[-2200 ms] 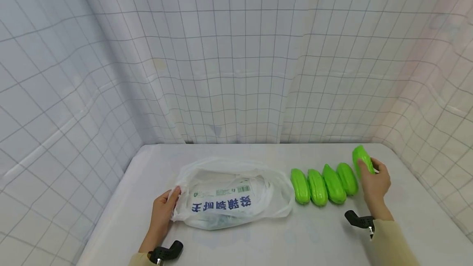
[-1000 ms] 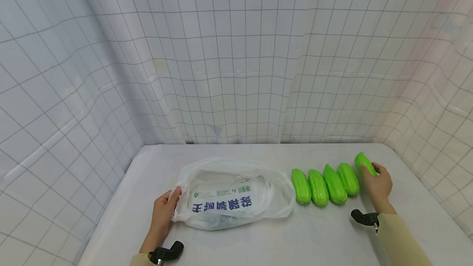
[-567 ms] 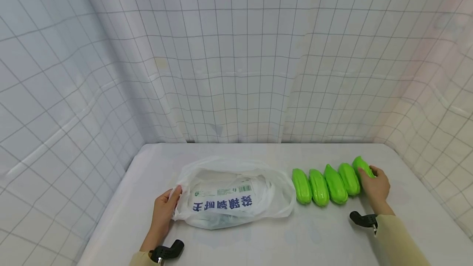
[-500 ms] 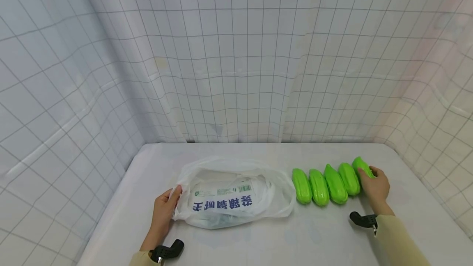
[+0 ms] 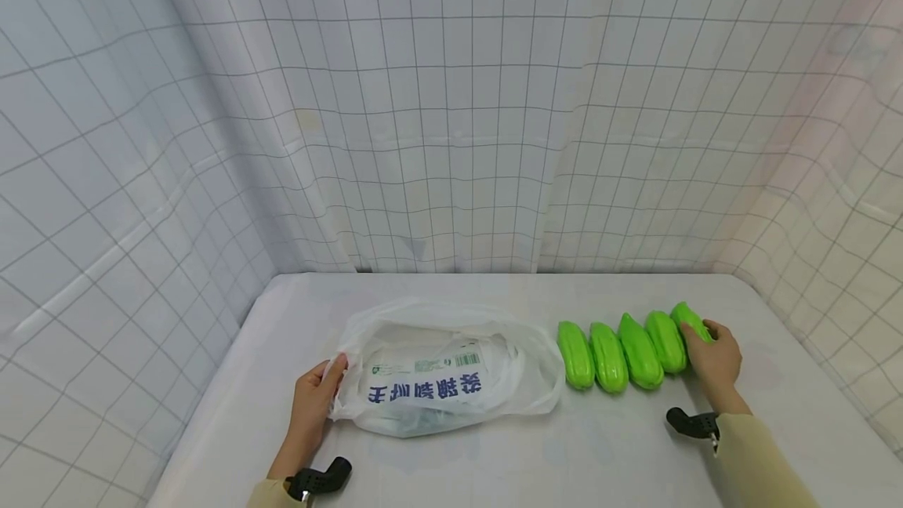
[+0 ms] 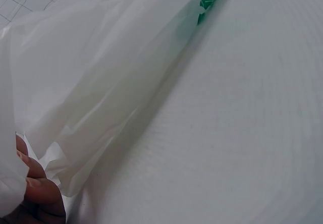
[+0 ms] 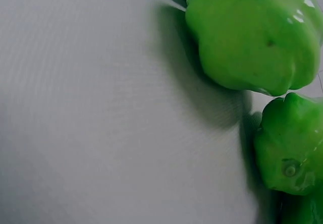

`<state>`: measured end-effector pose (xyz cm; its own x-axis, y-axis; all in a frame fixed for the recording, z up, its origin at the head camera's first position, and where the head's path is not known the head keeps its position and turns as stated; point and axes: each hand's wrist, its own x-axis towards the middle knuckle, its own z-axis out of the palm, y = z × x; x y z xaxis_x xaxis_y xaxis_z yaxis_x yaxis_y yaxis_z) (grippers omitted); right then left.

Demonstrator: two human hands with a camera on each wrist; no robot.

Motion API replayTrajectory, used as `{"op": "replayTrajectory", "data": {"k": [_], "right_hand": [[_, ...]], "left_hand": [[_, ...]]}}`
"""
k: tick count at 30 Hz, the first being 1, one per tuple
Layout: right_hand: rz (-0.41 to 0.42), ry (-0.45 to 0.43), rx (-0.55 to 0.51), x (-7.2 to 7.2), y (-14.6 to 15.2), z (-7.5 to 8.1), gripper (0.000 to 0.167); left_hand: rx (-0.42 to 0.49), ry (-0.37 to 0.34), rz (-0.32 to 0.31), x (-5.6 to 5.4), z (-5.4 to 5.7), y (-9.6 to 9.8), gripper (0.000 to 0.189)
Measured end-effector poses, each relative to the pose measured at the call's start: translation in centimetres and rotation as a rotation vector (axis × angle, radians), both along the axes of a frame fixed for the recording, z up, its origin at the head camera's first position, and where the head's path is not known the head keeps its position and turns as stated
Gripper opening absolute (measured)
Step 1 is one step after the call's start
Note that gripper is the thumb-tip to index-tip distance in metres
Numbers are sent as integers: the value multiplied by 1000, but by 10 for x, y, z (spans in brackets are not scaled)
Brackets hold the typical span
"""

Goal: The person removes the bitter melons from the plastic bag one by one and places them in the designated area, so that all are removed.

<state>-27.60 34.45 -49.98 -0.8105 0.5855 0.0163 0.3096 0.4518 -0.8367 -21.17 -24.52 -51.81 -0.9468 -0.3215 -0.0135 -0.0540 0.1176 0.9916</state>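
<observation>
My left hand grips the left edge of a white plastic bag, thumb on top. The bag lies with its mouth spread, blue lettering showing inside. In the left wrist view, curled fingertips hold the crumpled plastic. To the right, several glossy green ribbed vegetables lie side by side in a slanting row. My right hand holds the green vegetable at the row's right end, thumb on its left side; its lower part is hidden. In the right wrist view, green lobed ends show, but no fingers.
A white table carries everything. White curtains with a dark grid hang behind it and along both sides. Black camera mounts are strapped on the left wrist and right wrist.
My right hand has brought its green vegetable down and toward me, close against the end of the row. The left hand, the bag and the other vegetables stay in place.
</observation>
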Motion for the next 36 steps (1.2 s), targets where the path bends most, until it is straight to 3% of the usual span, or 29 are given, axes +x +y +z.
{"op": "replayTrajectory", "data": {"k": [21,36], "right_hand": [[2,-42,32,6,-4,3,71],[16,-39,21,7,-1,1,76]], "left_hand": [[-5,-33,10,0,-1,0,52],[-3,-16,5,0,-2,0,49]]}}
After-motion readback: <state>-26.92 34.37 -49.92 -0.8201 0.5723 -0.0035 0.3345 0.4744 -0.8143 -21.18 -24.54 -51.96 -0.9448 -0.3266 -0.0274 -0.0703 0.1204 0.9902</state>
